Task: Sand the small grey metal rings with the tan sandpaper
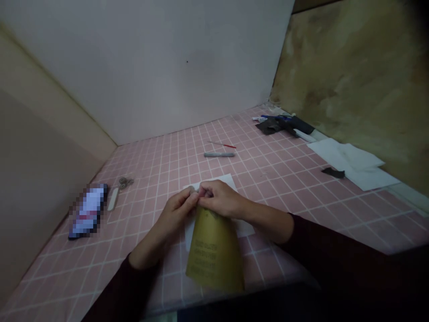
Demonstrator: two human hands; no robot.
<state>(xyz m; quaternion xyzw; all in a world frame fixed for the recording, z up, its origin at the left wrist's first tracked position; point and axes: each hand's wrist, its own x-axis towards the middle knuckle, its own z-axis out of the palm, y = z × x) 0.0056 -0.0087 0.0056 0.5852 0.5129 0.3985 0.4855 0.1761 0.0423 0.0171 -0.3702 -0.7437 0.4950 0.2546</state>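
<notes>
A yellow-brown sheet (216, 250) with faint print, perhaps sandpaper, hangs curved toward the table's front edge. Its top end is under my right hand (219, 199), whose fingers are closed on it. My left hand (182, 205) touches the right one, thumb and fingers pinched together at a small pale thing too small to name. Beneath both hands lies a white paper (229, 181) on the pink checked tabletop.
A grey marker (219, 154) and a thin red-ended tool (229, 146) lie beyond the hands. At left are a phone (89, 211), a white strip (113, 199) and a coiled item (125, 182). White sheets (355, 163), a dark scrap (333, 172) and dark pieces (270, 126) lie at right.
</notes>
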